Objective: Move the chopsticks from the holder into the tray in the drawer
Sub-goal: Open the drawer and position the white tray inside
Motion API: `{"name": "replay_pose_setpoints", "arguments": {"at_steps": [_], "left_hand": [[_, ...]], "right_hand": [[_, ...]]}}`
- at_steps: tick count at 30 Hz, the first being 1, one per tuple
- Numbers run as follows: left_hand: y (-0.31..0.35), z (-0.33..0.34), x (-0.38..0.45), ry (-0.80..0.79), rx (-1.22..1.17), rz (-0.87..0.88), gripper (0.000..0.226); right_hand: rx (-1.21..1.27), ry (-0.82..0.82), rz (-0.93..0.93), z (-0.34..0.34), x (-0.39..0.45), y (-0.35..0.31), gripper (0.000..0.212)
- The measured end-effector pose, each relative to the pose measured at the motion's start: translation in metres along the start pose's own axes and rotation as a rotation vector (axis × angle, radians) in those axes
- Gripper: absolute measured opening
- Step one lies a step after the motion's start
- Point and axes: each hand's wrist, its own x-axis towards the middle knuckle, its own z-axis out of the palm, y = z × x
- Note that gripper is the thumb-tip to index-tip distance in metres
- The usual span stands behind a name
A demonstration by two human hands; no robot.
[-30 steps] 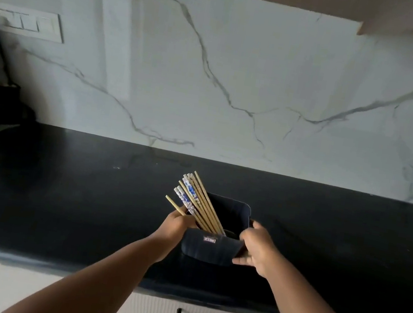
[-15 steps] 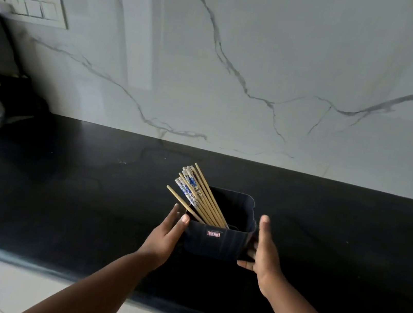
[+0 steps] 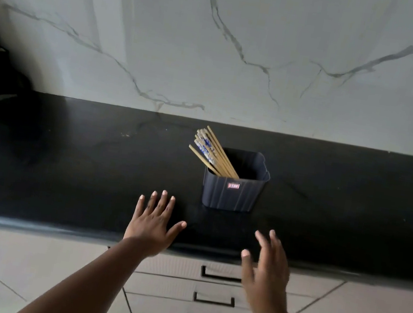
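Holder (image 3: 232,191): dark blue, ribbed, upright on black countertop (image 3: 64,161), just right of frame centre. Chopsticks (image 3: 210,151) all inside it, leaning toward upper left, tips above rim. Left hand (image 3: 152,225), lower centre: fingers spread wide, palm down over counter edge, holding nothing. Right hand (image 3: 266,268), lower right: fingers open, slightly blurred, empty, clear of holder. Three drawers (image 3: 216,294) below counter, all closed; tray not visible.
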Motion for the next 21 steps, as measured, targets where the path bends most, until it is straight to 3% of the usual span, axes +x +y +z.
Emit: {"name": "replay_pose_setpoints", "arguments": {"at_steps": [2,5,8,15,21], "left_hand": [[0.000,0.001,-0.002,0.028,0.014,0.025,0.091],[0.001,0.000,-0.002,0.050,0.012,0.029,0.097],[0.001,-0.001,-0.001,0.056,-0.009,0.039,0.099],[0.000,0.001,0.002,0.106,-0.027,0.015,0.095],[-0.003,0.004,0.002,0.128,-0.059,-0.009,0.091]], "right_hand": [[-0.198,-0.056,-0.293,0.005,-0.035,-0.001,0.045],[-0.311,-0.389,-0.533,0.013,-0.065,0.007,0.055],[-0.462,-0.562,-0.446,0.022,-0.060,0.009,0.059],[-0.558,-0.736,-0.276,0.056,-0.016,0.022,0.035],[-0.460,-0.701,-0.143,0.085,-0.018,0.036,0.029]]}}
